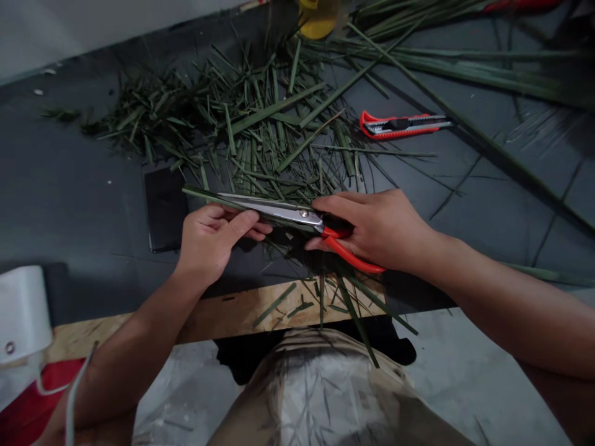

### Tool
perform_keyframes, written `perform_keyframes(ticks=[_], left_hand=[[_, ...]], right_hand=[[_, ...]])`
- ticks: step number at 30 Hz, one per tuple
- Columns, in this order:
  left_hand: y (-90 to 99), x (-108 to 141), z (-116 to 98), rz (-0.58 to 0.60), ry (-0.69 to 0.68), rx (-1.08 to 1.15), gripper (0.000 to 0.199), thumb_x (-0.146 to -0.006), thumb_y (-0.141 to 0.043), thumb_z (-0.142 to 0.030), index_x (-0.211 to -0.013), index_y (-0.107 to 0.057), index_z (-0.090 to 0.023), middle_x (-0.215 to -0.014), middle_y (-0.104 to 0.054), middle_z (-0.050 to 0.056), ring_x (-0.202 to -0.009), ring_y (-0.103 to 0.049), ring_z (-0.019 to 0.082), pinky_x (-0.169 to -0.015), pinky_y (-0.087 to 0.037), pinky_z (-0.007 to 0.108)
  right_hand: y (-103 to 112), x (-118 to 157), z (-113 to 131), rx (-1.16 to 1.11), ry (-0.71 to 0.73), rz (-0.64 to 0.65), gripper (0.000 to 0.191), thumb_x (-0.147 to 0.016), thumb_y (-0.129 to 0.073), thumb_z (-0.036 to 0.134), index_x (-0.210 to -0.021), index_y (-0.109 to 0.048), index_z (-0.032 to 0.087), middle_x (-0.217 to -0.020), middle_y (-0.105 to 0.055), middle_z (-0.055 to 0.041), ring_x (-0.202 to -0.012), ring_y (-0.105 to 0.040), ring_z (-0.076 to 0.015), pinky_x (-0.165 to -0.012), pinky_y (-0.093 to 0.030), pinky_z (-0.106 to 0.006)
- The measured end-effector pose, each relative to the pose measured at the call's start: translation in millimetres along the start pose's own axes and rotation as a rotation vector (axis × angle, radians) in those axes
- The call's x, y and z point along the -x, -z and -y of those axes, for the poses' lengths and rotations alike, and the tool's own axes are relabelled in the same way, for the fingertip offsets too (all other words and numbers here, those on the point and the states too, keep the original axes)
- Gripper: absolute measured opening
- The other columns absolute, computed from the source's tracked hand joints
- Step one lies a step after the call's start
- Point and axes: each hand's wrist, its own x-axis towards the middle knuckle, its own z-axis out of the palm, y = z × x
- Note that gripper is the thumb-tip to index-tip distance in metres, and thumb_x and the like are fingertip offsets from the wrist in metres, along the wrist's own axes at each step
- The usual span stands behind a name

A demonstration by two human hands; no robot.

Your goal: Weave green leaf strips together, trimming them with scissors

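Scissors [279,210] with red handles are at the centre of the frame, gripped by the right hand [388,226], their blades close together and pointing left. The left hand [209,241], left of centre, pinches a green leaf strip [198,193] between thumb and fingers; the strip runs along the blades, its free end beyond their tips. A tangled heap of cut strips [162,111] spreads over the dark bench [69,192] from upper left to centre. A red utility knife [402,126] lies right of the heap, and long leaves [469,65] fill the upper right. Just left of the left hand lies a flat black object [163,210]. More clippings [274,305] rest on the wooden edge [209,313] at lower centre.
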Motion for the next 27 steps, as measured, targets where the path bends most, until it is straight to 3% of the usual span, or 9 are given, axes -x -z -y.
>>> perform_keyframes(ticks=[7, 14, 27], left_hand=[[-0.6, -8.8, -11.4, -0.149, -0.022, 0.120, 0.032, -0.075, -0.088, -0.030, -0.067, -0.060, -0.020, -0.056, -0.068, -0.004, -0.055, -0.074, 0.017, -0.049, -0.059, 0.021], [1.3, -7.0, -7.1, -0.121, -0.063, 0.148, 0.032, -0.067, -0.092, -0.030, -0.065, -0.063, -0.019, -0.054, -0.070, -0.002, -0.053, -0.074, 0.017, -0.047, -0.058, 0.020], [-6.0, 2.9, -2.2, -0.078, -0.032, 0.097, 0.034, -0.068, -0.096, -0.039, -0.067, -0.069, -0.018, -0.058, -0.073, 0.000, -0.054, -0.075, 0.019, -0.049, -0.062, 0.025]], right_hand=[[1.5, 1.1, -2.8, 0.014, -0.013, -0.029, 0.054, -0.098, -0.056, 0.070, -0.123, -0.071, 0.026, -0.098, -0.081, -0.0061, -0.072, -0.071, -0.0211, -0.056, -0.035, -0.031], [2.7, 0.9, -0.1, 0.004, -0.006, 0.003, 0.053, -0.099, -0.054, 0.070, -0.124, -0.070, 0.026, -0.096, -0.080, -0.0061, -0.070, -0.068, -0.0199, -0.055, -0.032, -0.030], [-6.0, 2.9, 2.4, -0.079, 0.016, -0.037, 0.062, -0.096, -0.054, 0.077, -0.122, -0.072, 0.023, -0.090, -0.078, -0.0056, -0.070, -0.067, -0.0176, -0.057, -0.034, -0.028]])
